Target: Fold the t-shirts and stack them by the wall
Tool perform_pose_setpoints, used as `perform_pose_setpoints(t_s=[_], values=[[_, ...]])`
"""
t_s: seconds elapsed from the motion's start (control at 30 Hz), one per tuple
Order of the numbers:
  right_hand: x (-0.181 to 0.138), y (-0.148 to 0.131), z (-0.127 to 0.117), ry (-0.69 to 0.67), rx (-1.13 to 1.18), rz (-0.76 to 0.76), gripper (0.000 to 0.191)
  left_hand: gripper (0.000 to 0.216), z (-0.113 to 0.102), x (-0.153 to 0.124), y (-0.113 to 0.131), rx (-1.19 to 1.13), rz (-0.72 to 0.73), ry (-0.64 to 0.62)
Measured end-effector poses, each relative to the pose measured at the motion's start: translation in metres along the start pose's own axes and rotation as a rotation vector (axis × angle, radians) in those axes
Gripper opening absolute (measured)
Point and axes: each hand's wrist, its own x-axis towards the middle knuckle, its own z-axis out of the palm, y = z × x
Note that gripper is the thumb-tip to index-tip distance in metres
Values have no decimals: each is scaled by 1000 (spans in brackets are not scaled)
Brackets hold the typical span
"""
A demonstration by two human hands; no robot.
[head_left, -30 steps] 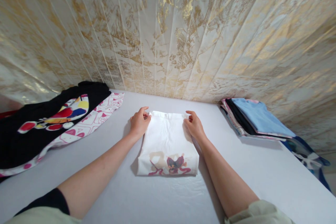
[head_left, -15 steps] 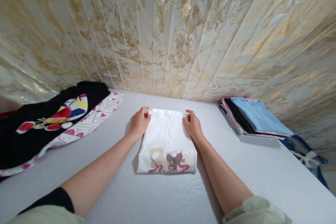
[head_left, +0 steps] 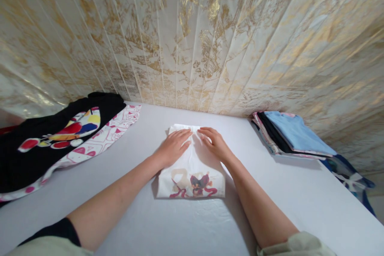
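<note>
A white folded T-shirt (head_left: 192, 164) lies on the table in front of me, its red and dark printed picture showing along the near edge. My left hand (head_left: 175, 146) rests on the upper left of the cloth, palm down with fingers stretched out. Over the upper right part lies my right hand (head_left: 215, 142), its fingers extended toward the left hand. The fingertips of both hands come close together near the middle of the far edge. Parts of the shirt's sides are hidden under the hands.
At the left lie a black shirt (head_left: 18, 164) with a colourful print and a pink-and-white patterned garment (head_left: 99, 144). A stack of folded clothes with a light blue shirt (head_left: 297, 128) on top sits at the right, beside a dark blue item (head_left: 351, 176). A gold-patterned curtain (head_left: 192, 40) hangs behind the table (head_left: 132, 216).
Both hands have let go of the shirt's far corners and moved inward, now lying flat on top of it. The shirt stays in about the same place.
</note>
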Motion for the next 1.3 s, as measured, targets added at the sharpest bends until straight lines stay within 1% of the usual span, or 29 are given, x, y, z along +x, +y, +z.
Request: perform_pose_setpoints(t_s=[0.07,0.13,0.27,0.43,0.5,0.57,0.63,0.7,0.73,0.8,0.87,0.93,1.03,1.17,1.3], values=[[0,-6,7,-136,-81,22,42,50,7,-1,-2,100,-40,-95],[-1,-8,15,-203,-171,106,50,54,10,-2,-3,174,-110,-127],[-3,-7,21,-204,-262,249,56,59,8,-5,-2,244,-219,-119],[0,-2,22,-173,-226,268,57,57,8,-6,1,251,-238,-98],[1,3,19,-153,-168,265,55,55,8,-6,1,251,-241,-100],[0,9,9,-109,-78,275,51,55,8,-6,1,248,-253,-117],[-9,13,-6,-34,36,302,46,56,7,-6,1,240,-260,-134],[-25,10,-24,17,150,363,44,57,7,-5,1,231,-259,-141],[-36,6,-33,16,204,407,43,57,7,-5,0,226,-258,-140],[-62,-5,-46,-31,308,507,45,57,7,-5,0,215,-262,-132],[-86,-20,-54,-82,415,589,47,57,8,-4,-1,209,-265,-126],[-106,-34,-56,-94,517,620,50,56,8,-4,-1,211,-261,-127],[-121,-49,-54,-80,661,587,54,57,8,-4,0,218,-264,-139],[-123,-57,-48,-139,815,559,60,58,7,-4,1,231,-278,-160],[-123,-59,-42,-161,842,572,63,59,8,-3,0,232,-275,-153]])
